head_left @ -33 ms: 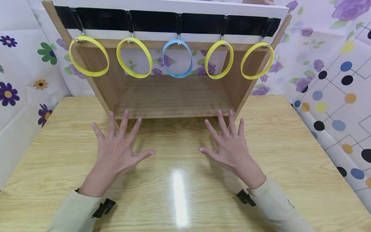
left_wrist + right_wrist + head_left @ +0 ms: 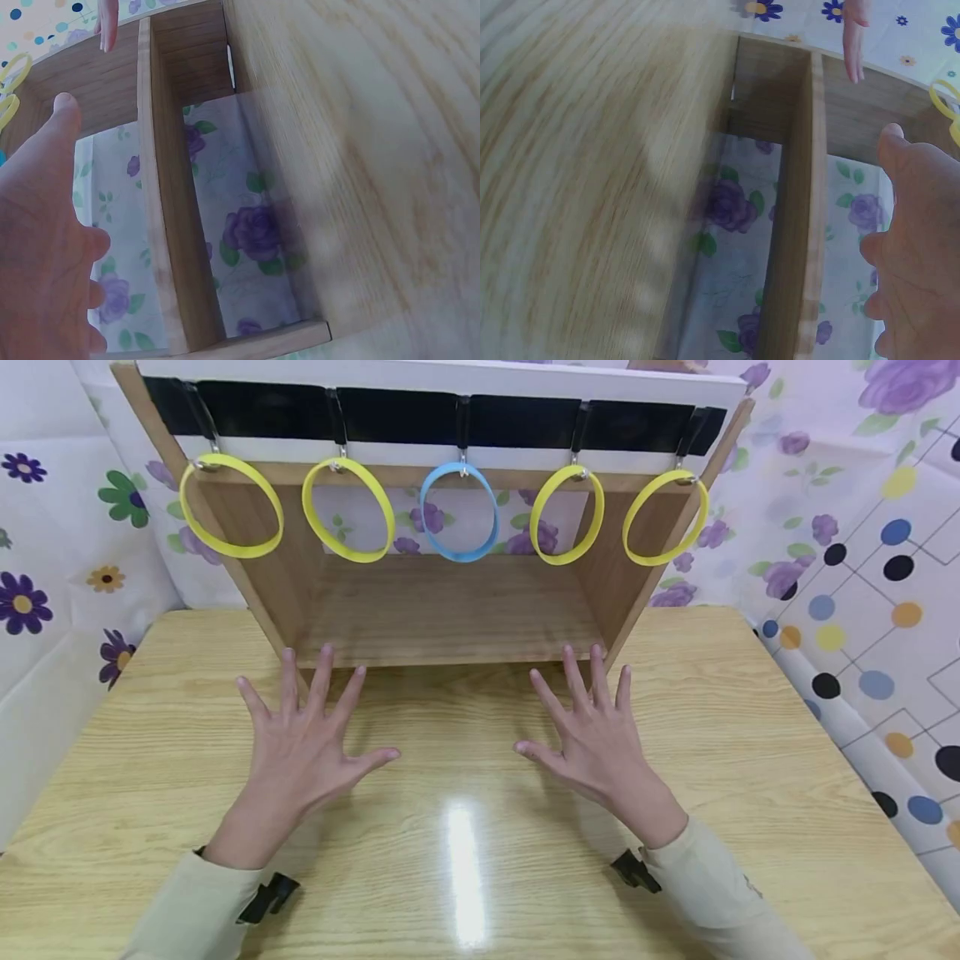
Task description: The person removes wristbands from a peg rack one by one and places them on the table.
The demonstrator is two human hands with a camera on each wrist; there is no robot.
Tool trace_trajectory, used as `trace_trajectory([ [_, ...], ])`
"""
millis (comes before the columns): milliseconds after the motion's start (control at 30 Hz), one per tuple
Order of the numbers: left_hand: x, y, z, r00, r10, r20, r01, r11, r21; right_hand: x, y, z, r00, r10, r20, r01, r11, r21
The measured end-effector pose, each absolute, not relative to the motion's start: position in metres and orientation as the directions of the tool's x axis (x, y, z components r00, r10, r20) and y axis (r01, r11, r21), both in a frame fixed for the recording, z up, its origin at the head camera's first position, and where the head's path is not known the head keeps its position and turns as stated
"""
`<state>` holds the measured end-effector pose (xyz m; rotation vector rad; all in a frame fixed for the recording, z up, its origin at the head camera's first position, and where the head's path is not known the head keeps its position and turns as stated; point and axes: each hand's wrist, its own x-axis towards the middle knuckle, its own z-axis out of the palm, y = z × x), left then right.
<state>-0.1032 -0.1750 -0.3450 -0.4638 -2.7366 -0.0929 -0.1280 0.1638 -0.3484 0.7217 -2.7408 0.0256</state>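
Note:
In the head view my left hand (image 2: 300, 756) is spread with straight fingers, palm down, in front of the left end of a wooden shelf unit (image 2: 450, 610). My right hand (image 2: 600, 752) is spread likewise at the unit's right end. Neither hand holds anything. Along the unit's top hang yellow rings (image 2: 348, 510) and, in the middle, one blue ring (image 2: 459, 512), each from a metal hook on a black strap. The left wrist view shows my left hand (image 2: 45, 247) beside the unit's boards; the right wrist view shows my right hand (image 2: 919, 247) likewise.
The unit stands at the back of a light wooden table (image 2: 405, 860), which has a bright reflection near its front. Flowered sheeting (image 2: 45, 527) hangs at the left and behind; dotted sheeting (image 2: 847, 635) is at the right. A black band (image 2: 268, 897) is on the left sleeve.

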Motion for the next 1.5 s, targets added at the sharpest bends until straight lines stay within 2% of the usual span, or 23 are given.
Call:
trace_trajectory([
  [167, -0.104, -0.177, -0.345, -0.872, 0.312, 0.376, 0.335, 0.942, -0.005, -0.131, 0.164, -0.347, -0.847, -0.464, 0.258, -0.464, 0.883, 0.066],
  [367, -0.098, -0.185, -0.339, -0.942, 0.238, 0.238, 0.255, 0.966, 0.042, -0.131, 0.165, -0.343, -0.864, -0.458, 0.21, -0.466, 0.884, 0.012],
  [467, -0.093, -0.193, -0.335, -0.957, 0.195, 0.215, 0.213, 0.975, 0.066, -0.132, 0.162, -0.339, -0.857, -0.47, 0.212, -0.488, 0.872, -0.039],
  [600, -0.09, -0.209, -0.328, -0.949, 0.151, 0.278, 0.184, 0.978, 0.098, -0.133, 0.156, -0.332, -0.825, -0.494, 0.275, -0.539, 0.834, -0.116],
  [733, -0.097, -0.224, -0.321, -0.926, 0.142, 0.351, 0.206, 0.967, 0.152, -0.134, 0.147, -0.321, -0.791, -0.509, 0.339, -0.587, 0.787, -0.189],
  [867, -0.113, -0.237, -0.314, -0.92, 0.106, 0.378, 0.216, 0.941, 0.26, -0.136, 0.135, -0.307, -0.761, -0.529, 0.375, -0.636, 0.723, -0.269],
  [1000, -0.13, -0.246, -0.312, -0.934, 0.057, 0.353, 0.219, 0.872, 0.438, -0.135, 0.123, -0.295, -0.743, -0.549, 0.384, -0.669, 0.63, -0.394],
  [1200, -0.145, -0.247, -0.315, -0.944, -0.01, 0.33, 0.246, 0.643, 0.725, -0.139, 0.105, -0.276, -0.702, -0.574, 0.423, -0.706, 0.479, -0.522],
  [1500, -0.161, -0.238, -0.317, -0.929, -0.172, 0.329, 0.222, 0.453, 0.864, -0.148, 0.062, -0.239, -0.665, -0.64, 0.385, -0.692, 0.336, -0.639],
])
